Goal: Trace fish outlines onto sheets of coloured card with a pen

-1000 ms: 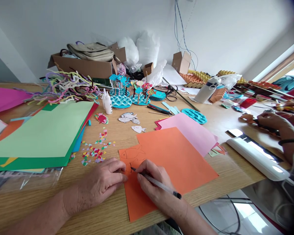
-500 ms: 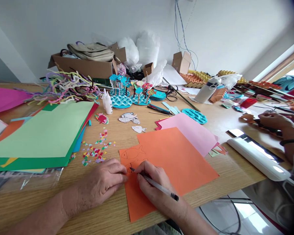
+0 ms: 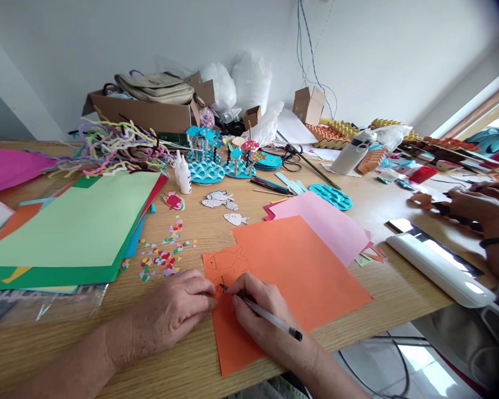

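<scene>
My right hand [image 3: 266,310] is closed around a gel pen [image 3: 270,320] with a clear barrel and a dark end. The pen's tip rests on a sheet of orange paper [image 3: 237,338] near its left edge. Fish outlines [image 3: 227,259] are drawn at that sheet's upper left, one partly covered by my right hand. My left hand [image 3: 178,305] lies at the left edge, its fingers drawn together and their tips holding the sheet down. Several white paper fish [image 3: 235,219] and a red decorated fish [image 3: 174,200] lie beyond the paper.
Left of my hands are coloured paper sheets [image 3: 75,221] and scattered confetti [image 3: 162,260]. Glue bottles [image 3: 184,176], blue fish models [image 3: 207,166] and pink paper [image 3: 320,216] stand or lie farther back. At right, another person's hands [image 3: 478,208] work beyond a white laminator-like device [image 3: 441,271].
My hands, the pen and the orange paper look almost unchanged. The other person's hands at the right have shifted slightly.
</scene>
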Available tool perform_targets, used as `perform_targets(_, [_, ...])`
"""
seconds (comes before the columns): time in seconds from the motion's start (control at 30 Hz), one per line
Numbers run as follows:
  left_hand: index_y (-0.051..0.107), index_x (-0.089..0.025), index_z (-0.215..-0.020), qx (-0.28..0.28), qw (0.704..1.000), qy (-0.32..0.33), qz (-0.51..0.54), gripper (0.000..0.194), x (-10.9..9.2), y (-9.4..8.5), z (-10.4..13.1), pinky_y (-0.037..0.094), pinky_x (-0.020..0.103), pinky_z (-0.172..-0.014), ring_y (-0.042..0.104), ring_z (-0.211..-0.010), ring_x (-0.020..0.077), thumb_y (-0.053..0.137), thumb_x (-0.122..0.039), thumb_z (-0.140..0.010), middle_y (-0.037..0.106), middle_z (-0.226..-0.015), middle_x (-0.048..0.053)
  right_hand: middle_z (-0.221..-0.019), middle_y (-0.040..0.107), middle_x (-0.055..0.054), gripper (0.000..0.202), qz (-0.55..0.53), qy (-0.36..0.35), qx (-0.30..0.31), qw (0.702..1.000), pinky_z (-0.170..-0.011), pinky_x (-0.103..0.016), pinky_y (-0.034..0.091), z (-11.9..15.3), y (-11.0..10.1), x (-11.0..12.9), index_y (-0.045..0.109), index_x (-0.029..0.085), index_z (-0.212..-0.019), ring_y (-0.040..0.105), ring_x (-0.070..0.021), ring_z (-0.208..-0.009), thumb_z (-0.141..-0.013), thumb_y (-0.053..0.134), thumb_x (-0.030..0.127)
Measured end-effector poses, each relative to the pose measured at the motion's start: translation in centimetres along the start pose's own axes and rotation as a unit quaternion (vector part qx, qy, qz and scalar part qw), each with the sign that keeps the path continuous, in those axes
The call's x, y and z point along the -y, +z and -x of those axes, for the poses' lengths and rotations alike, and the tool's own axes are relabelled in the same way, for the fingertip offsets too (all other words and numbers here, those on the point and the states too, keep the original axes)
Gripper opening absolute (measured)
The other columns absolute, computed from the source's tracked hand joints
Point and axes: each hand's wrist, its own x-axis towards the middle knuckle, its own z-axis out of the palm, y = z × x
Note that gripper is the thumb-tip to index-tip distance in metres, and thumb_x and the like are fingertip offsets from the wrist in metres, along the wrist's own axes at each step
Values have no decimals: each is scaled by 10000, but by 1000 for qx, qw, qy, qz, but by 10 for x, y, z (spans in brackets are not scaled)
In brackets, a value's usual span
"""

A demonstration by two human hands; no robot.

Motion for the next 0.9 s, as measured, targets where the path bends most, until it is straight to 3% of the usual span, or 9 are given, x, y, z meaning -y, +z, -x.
perform_targets(0.9, [626, -209, -983, -11, 1000, -3, 3, 261, -2, -1, -2, 410, 295, -799, 511, -916, 187, 485, -39, -844, 601, -990, 29, -584, 527, 45, 152, 0, 18, 12, 1000, -511, -192, 350, -2, -1, 4, 505, 205, -731, 457, -96, -513, -727, 428, 74])
